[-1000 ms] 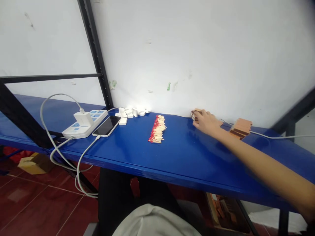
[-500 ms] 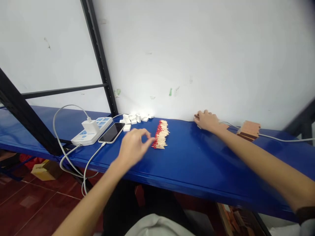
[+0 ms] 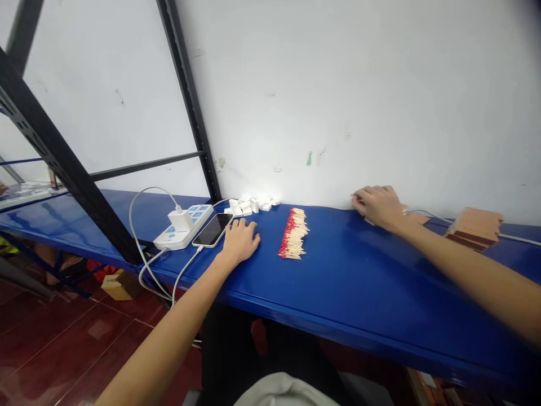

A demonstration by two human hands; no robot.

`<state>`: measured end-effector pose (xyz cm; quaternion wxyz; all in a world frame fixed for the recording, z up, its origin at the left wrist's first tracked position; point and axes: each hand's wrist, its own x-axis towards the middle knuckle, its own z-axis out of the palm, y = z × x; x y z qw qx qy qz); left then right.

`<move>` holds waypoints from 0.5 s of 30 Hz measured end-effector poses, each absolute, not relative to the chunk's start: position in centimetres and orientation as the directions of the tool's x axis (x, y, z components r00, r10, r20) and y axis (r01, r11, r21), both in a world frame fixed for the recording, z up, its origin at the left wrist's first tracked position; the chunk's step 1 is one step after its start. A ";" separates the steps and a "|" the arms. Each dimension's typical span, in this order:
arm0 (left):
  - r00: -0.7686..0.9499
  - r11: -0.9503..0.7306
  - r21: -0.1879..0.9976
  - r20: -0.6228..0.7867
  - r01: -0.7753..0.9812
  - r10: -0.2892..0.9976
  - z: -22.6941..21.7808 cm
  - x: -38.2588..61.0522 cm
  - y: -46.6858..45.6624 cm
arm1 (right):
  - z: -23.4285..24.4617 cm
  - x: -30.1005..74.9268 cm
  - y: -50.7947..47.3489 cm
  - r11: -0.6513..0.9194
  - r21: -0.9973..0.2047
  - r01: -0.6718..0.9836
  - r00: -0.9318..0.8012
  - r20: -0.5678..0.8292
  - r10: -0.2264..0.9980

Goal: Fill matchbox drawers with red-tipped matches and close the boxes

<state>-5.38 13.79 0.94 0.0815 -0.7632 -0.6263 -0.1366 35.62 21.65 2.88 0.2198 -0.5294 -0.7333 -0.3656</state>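
Observation:
My left hand [image 3: 240,239] lies palm down on the blue table [image 3: 359,287], fingers stretched toward a cluster of small white pieces [image 3: 252,204] and right beside a phone [image 3: 212,229]. A neat pile of red-tipped matchsticks [image 3: 293,241] lies just right of that hand, not touched. My right hand [image 3: 377,206] is at the wall, fingers curled down over small brown boxes [image 3: 416,217] that show only partly behind it. A stack of more brown boxes [image 3: 475,225] sits farther right.
A white power strip [image 3: 169,238] with a plugged charger [image 3: 180,217] and hanging cables sits left of the phone. A black rack post [image 3: 190,96] and a diagonal brace [image 3: 63,163] rise at the left. A white cable [image 3: 518,239] runs along the wall. A cardboard box [image 3: 120,285] lies on the floor.
My left hand came into view, passed the matchsticks and settled by the phone and white pieces. My right hand stayed on the boxes at the wall. The view shifted left.

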 end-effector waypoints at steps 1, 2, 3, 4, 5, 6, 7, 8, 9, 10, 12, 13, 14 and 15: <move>0.194 -0.225 0.066 0.316 0.972 0.929 1.0 -5.7 13.2 | 3.0 35.1 20.8 0.229 0.311 0.923 -0.385 0.714 0.584; 0.207 -0.247 0.090 0.317 0.965 0.925 1.1 -6.2 12.7 | 3.1 34.5 19.7 0.279 0.317 0.907 -0.421 0.724 0.546; 0.215 -0.264 0.119 0.319 0.957 0.923 1.1 -6.7 12.3 | 3.0 33.9 18.5 0.354 0.339 0.872 -0.484 0.708 0.514; 0.215 -0.273 0.149 0.322 0.950 0.922 1.0 -7.2 11.9 | 2.8 33.2 17.1 0.440 0.359 0.823 -0.555 0.673 0.489; 0.210 -0.279 0.178 0.329 0.944 0.921 1.0 -7.7 11.5 | 2.4 32.5 15.7 0.505 0.364 0.782 -0.602 0.651 0.463; 0.205 -0.283 0.201 0.337 0.938 0.919 0.9 -8.1 11.2 | 2.0 31.9 14.3 0.556 0.358 0.750 -0.633 0.635 0.443; 0.203 -0.293 0.227 0.349 0.929 0.915 0.9 -8.4 10.8 | 1.5 31.3 13.0 0.601 0.347 0.720 -0.658 0.616 0.433; 0.201 -0.309 0.262 0.369 0.915 0.908 0.8 -8.5 10.5 | 1.1 30.8 11.9 0.631 0.333 0.700 -0.677 0.589 0.440; 0.198 -0.332 0.310 0.392 0.891 0.898 0.8 -8.4 10.1 | 0.8 30.3 11.1 0.652 0.317 0.689 -0.689 0.567 0.452; 0.178 -0.365 0.405 0.429 0.838 0.886 0.8 -8.0 9.6 | 0.5 29.8 10.4 0.663 0.297 0.688 -0.691 0.549 0.471; 0.147 -0.423 0.604 0.452 0.676 0.880 1.0 -6.7 8.4 | 0.6 28.8 9.7 0.673 0.252 0.695 -0.678 0.540 0.498; 0.142 -0.419 0.697 0.420 0.582 0.896 1.2 -5.7 7.8 | 0.8 28.3 9.4 0.669 0.219 0.711 -0.654 0.555 0.514; 0.144 -0.391 0.789 0.369 0.473 0.918 1.4 -4.6 7.1 | 1.2 27.6 9.1 0.672 0.189 0.716 -0.635 0.577 0.514; 0.158 -0.347 0.874 0.311 0.341 0.937 1.6 -3.4 6.5 | 1.5 26.9 8.8 0.697 0.165 0.698 -0.631 0.602 0.489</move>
